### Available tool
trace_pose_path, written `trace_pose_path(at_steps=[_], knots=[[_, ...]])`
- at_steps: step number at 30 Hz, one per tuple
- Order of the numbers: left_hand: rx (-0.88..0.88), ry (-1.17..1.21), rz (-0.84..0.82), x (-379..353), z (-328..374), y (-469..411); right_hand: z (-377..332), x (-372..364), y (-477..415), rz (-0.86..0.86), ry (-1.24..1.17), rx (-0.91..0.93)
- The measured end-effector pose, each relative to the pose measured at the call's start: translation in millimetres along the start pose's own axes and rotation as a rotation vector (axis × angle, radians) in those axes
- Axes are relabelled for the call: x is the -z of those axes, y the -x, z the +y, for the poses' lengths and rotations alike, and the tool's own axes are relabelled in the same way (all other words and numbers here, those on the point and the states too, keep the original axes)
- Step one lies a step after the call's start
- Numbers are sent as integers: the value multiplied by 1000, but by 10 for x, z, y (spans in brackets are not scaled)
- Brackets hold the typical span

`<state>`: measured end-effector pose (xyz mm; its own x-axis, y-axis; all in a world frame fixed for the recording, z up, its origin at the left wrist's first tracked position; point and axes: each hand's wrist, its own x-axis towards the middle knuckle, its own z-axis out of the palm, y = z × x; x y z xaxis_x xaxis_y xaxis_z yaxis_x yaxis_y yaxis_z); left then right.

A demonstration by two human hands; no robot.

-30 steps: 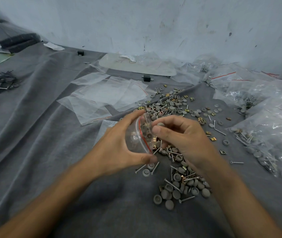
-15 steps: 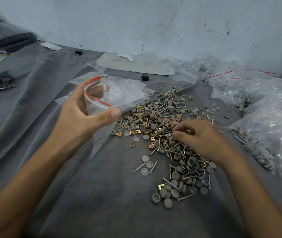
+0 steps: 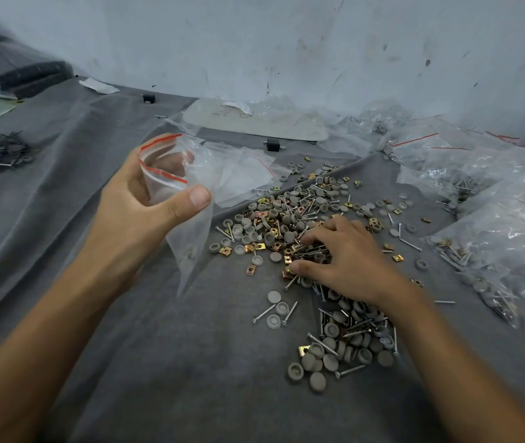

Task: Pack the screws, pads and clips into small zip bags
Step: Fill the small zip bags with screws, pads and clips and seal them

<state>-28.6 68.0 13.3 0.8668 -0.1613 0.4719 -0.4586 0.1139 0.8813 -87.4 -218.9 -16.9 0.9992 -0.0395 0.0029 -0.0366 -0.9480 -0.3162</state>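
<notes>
One camera, worn on the person's head, looks forward and down over a cloth-draped surface (image 3: 191,362) toward the pale wall (image 3: 286,43) behind its far edge. It sits near: both forearms run in from the bottom corners, the left hand (image 3: 136,219) with a zip bag (image 3: 191,238) left of middle, the right hand (image 3: 354,260) right of middle on the heap of screws, pads and clips (image 3: 286,215). The wide lens bows the far edge; the near edge lies below the frame.

Left hand (image 3: 133,215) has carried the zip bag (image 3: 175,187) leftward; right hand (image 3: 347,263) has dropped onto the pile (image 3: 286,212).
</notes>
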Motion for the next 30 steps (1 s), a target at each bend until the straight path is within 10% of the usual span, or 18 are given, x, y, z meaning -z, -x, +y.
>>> trace_pose_path(at_steps=[30], knots=[[54,24,-42,31,-55,-12,23,99,-50,-224,35,-15]])
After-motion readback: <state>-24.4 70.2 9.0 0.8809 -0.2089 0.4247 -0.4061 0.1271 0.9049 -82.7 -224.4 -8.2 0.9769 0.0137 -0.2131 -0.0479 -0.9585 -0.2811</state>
